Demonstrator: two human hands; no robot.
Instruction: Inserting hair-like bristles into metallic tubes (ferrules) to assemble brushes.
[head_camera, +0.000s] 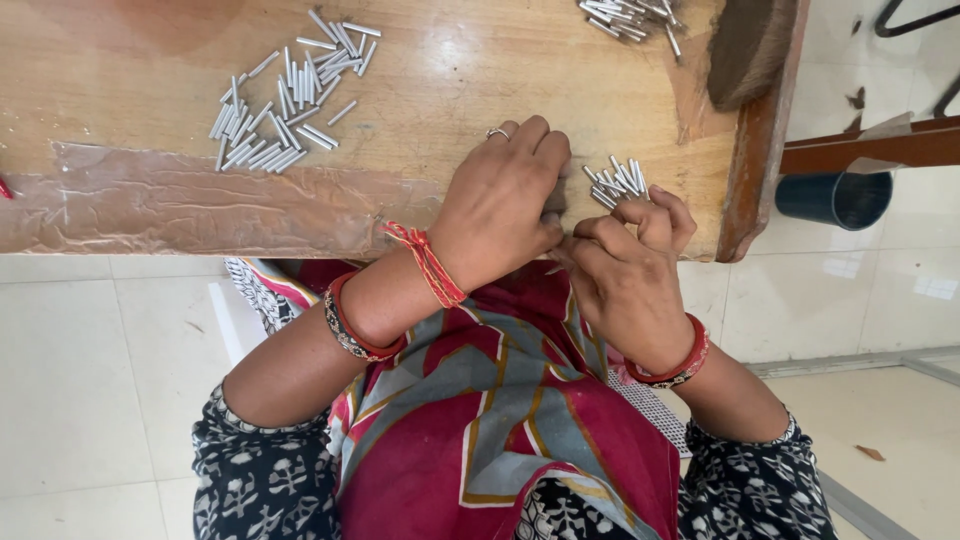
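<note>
The fingers (650, 222) of the right hand (630, 275) are curled in, thumb and forefinger pinched together right at the edge of a small cluster of short silver metal pins (617, 180); whether a pin sits between the tips cannot be told. The fingers (545, 150) of the left hand (498, 205) lie close together, bent down and pressing on the wooden bench (440, 90), just beside that cluster at its 9 o'clock side; what they cover is hidden. A ring (497, 132) sits on one left finger, a red thread (430, 262) on the left wrist, red bangles (355, 330) further up. From the hands, a larger scatter of the same pins (290, 95) lies well apart at 10 o'clock, and another heap (628, 17) at 12 o'clock by the far edge. A brown brush (748, 45) lies at 1 o'clock, a dark bucket (835, 197) stands on the tiled floor at 3 o'clock.
</note>
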